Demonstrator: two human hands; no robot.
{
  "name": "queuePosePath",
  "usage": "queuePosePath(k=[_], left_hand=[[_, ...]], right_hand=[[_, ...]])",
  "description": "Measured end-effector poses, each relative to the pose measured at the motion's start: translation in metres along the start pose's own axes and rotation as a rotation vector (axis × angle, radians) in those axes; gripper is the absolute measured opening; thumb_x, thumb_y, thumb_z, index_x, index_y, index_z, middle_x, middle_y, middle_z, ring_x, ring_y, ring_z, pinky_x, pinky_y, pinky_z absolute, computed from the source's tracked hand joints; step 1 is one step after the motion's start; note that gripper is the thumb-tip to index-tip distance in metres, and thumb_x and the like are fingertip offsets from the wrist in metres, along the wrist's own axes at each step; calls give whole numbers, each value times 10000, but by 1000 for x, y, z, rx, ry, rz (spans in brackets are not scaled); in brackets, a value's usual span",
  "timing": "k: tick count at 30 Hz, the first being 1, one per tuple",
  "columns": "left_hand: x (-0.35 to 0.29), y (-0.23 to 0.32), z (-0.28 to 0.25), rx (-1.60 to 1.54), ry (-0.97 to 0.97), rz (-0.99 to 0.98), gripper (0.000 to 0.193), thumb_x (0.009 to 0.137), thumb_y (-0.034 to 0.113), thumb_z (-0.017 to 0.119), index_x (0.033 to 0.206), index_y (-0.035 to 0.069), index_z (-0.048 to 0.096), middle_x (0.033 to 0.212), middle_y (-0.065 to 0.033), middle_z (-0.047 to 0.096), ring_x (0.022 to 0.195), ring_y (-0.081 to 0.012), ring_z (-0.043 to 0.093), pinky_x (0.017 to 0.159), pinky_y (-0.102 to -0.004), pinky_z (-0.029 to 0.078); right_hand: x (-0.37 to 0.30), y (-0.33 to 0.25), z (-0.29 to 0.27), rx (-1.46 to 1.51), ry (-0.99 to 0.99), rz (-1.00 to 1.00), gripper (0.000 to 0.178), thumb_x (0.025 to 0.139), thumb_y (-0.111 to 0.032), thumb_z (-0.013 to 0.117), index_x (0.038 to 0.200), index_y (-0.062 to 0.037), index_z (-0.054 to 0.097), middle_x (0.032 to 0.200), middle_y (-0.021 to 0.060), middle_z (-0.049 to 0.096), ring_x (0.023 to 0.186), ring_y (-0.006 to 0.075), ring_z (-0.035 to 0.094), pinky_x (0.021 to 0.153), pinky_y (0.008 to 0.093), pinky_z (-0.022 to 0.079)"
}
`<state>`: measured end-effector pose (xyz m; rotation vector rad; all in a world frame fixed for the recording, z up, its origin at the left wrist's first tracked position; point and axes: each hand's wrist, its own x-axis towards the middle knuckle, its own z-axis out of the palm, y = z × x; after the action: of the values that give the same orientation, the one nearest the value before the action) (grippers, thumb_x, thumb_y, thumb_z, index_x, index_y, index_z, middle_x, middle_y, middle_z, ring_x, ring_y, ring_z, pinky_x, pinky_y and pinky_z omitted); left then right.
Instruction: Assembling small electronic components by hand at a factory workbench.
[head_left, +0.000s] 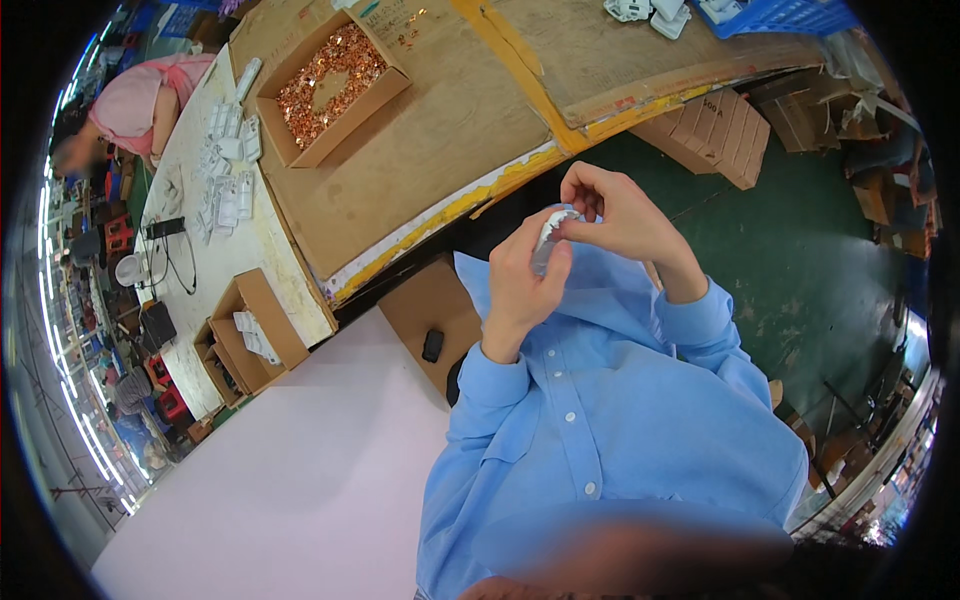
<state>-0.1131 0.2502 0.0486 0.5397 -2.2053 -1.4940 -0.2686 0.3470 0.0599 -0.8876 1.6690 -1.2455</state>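
My left hand (527, 275) is closed around a small white plastic part (553, 233) with a notched edge, held in front of my chest. My right hand (622, 220) reaches over from the right, its thumb and fingertips pinched together at the part's edge. Whether the right fingers hold a separate small piece cannot be made out. Beyond my hands, on the cardboard-covered table (440, 120), an open cardboard box (350, 135) contains many small copper-coloured metal pieces (330, 85).
White plastic parts (230, 150) lie on the white table at left, where a person in pink (150, 100) leans. A cardboard box (285, 325) stands at that table's near edge. A blue crate (785, 18) is at the far right; cartons (710, 135) sit below.
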Motion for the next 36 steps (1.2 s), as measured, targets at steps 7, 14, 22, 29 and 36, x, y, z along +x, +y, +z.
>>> queuePosePath(k=[7, 14, 22, 29, 36], left_hand=[[-7, -11, 8, -371, 93, -258, 284, 879, 113, 585, 1135, -9, 607, 836, -69, 670, 712, -116, 596, 669, -275, 497], [-6, -7, 6, -551, 67, -377, 273, 967, 138, 469, 1175, 6, 588, 974, -63, 655, 785, -116, 612, 687, -252, 510], [-5, -9, 10, -397, 110, -369, 250, 997, 153, 465, 1125, 5, 621, 820, -70, 678, 674, -119, 640, 618, -266, 519], [-4, -2, 8, -245, 85, -309, 240, 1016, 169, 474, 1109, -3, 613, 777, -84, 676, 641, -130, 656, 599, -274, 518], [-4, -1, 9, -193, 83, -275, 222, 1017, 146, 476, 1109, -12, 602, 766, -99, 673, 640, -148, 666, 596, -282, 518]], right_hand=[[-5, -6, 20, -255, 244, -96, 298, 756, -179, 801, 889, -47, 569, 742, 39, 555, 655, 137, 519, 592, 270, 440], [-8, -5, 26, -292, 280, -148, 249, 783, -158, 765, 919, -38, 595, 748, 52, 560, 639, 153, 525, 584, 273, 445], [-8, -4, 25, -283, 292, -169, 213, 795, -189, 731, 888, -54, 594, 716, 60, 569, 608, 188, 556, 556, 311, 454], [-6, -5, 27, -291, 321, -110, 208, 791, -193, 738, 830, -51, 591, 648, 59, 559, 562, 185, 547, 525, 315, 444], [-4, -4, 24, -301, 311, -94, 229, 783, -224, 748, 806, -58, 590, 625, 54, 560, 555, 193, 556, 514, 322, 435]])
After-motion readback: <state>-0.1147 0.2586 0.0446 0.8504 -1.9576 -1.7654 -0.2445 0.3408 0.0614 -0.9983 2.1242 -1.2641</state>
